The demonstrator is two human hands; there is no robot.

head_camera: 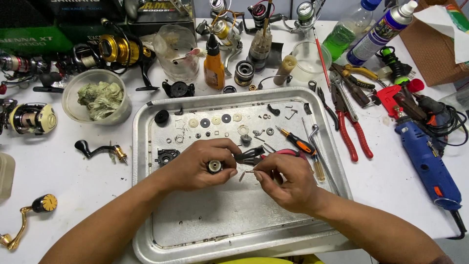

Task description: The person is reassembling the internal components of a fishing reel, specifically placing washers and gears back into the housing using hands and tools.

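Over the metal tray [195,220], my left hand [198,166] grips a small round black reel part [214,166] with a pale centre. My right hand [286,181] pinches a thin metal pin [248,172] between thumb and forefinger, its tip close to the round part. Small red-handled pliers [254,155] lie on the tray just behind both hands. Washers, rings and tiny screws [220,120] are laid out in rows on the far half of the tray. An orange-handled screwdriver [298,143] lies right of them.
Fishing reels [29,118] and a crank handle [100,148] lie left of the tray beside a tub of rags [100,98]. Behind stand an orange oil bottle [213,66] and spray cans [378,32]. At the right lie red pliers [351,132] and a blue rotary tool [427,164].
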